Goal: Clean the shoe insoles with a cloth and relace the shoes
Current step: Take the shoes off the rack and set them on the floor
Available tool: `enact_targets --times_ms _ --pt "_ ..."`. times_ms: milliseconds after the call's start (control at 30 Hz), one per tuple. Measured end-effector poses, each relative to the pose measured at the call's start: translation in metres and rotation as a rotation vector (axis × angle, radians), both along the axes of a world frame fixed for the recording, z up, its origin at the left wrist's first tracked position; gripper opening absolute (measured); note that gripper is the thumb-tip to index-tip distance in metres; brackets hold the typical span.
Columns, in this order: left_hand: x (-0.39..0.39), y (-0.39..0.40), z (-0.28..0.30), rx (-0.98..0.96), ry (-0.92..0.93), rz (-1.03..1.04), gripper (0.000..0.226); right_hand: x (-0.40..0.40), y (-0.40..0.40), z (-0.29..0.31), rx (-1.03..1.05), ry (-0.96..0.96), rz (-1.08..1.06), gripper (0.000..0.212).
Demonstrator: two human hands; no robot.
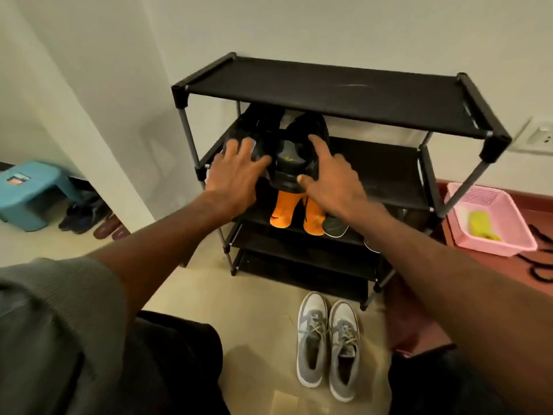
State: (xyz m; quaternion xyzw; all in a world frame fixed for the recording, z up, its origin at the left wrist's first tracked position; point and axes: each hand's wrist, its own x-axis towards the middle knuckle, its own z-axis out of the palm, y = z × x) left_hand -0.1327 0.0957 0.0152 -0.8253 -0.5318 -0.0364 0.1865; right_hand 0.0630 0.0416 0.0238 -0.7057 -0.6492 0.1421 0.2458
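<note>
Fingers of left hand (pixel 236 172) spread and near-straight, laid flat over the left black shoe (pixel 251 136); touching it, no real wrap visible. Fingers of right hand (pixel 330 178) also mostly extended, index up along the right black shoe (pixel 299 151), thumb against its heel; looks like light side contact, not a closed grip. Both black shoes sitting side by side on second tier of the black shoe rack (pixel 344 94), heels facing out, left end of the shelf.

Grey sneakers (pixel 327 342) on the floor in front of the rack, laced, well apart from both hands. Orange shoes (pixel 296 214) one tier below the black pair. Pink tray (pixel 490 235) on the floor to the right with a yellow cloth (pixel 481 224) inside; black laces (pixel 538 250) lying loose just beside it.

Judged step: shoe handling at the rack, either fetching the black pair or parking it; can't tell which. No cleaning or lacing in hand.

Next move needs: a proper curl around each shoe before lifting, clearance under the top shelf, no snagging the orange pair
</note>
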Motion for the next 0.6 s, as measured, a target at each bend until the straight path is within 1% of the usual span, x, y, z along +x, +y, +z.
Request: enact_targets --times_ms 67,100,233,300,367,500,600 --pt "0.002 0.013 -0.004 0.002 0.088 -0.024 0.086 -0.006 0.021 0.007 -0.068 -0.168 0.032 0.083" --pt "0.002 0.017 -0.005 0.013 0.112 -0.028 0.087 -0.009 0.030 0.008 -0.093 -0.207 0.046 0.083" --pt "0.000 0.032 -0.013 0.067 0.235 -0.010 0.098 -0.020 0.048 0.009 -0.101 -0.148 0.021 0.073" --pt "-0.001 0.037 -0.017 0.114 0.268 -0.013 0.095 -0.025 0.051 0.007 -0.058 -0.145 0.001 0.068" --pt "0.004 0.043 -0.017 0.126 0.230 0.026 0.089 -0.027 0.049 0.002 -0.019 -0.114 -0.027 0.065" --pt "0.014 0.049 -0.001 0.024 0.122 0.100 0.079 -0.019 0.034 -0.007 0.067 0.060 -0.113 0.063" --pt "0.003 0.040 0.024 -0.048 -0.032 0.133 0.071 -0.017 0.017 -0.007 0.104 0.125 -0.198 0.063"
